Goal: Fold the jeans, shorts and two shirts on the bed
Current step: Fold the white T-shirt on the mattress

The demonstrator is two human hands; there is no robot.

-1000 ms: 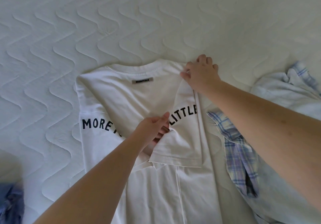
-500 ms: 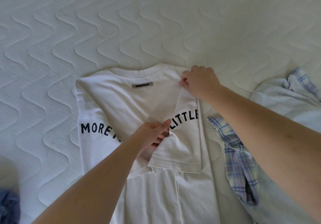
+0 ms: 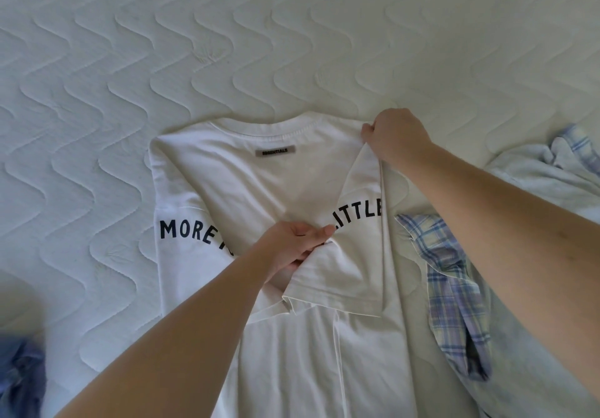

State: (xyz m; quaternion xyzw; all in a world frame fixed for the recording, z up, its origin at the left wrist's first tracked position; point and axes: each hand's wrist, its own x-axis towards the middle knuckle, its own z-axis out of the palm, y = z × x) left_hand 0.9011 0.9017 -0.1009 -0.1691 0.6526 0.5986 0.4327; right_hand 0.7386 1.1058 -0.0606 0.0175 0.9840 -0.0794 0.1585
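Observation:
A white T-shirt with dark lettering lies flat on the bed, collar away from me, both sides folded inward. My right hand pinches the shirt's top right shoulder corner. My left hand grips the edge of the folded-in right sleeve at the shirt's middle, with several fingers tucked under the fabric. A light blue plaid shirt lies crumpled to the right. Blue denim shows at the bottom left corner.
The bed's quilted white mattress cover spreads out beyond the collar and to the left. The plaid shirt's pale fabric reaches up to the right edge of the view.
My right hand has shifted slightly along the shoulder corner, still pinching it. My left hand stays on the sleeve edge. The view has moved a little.

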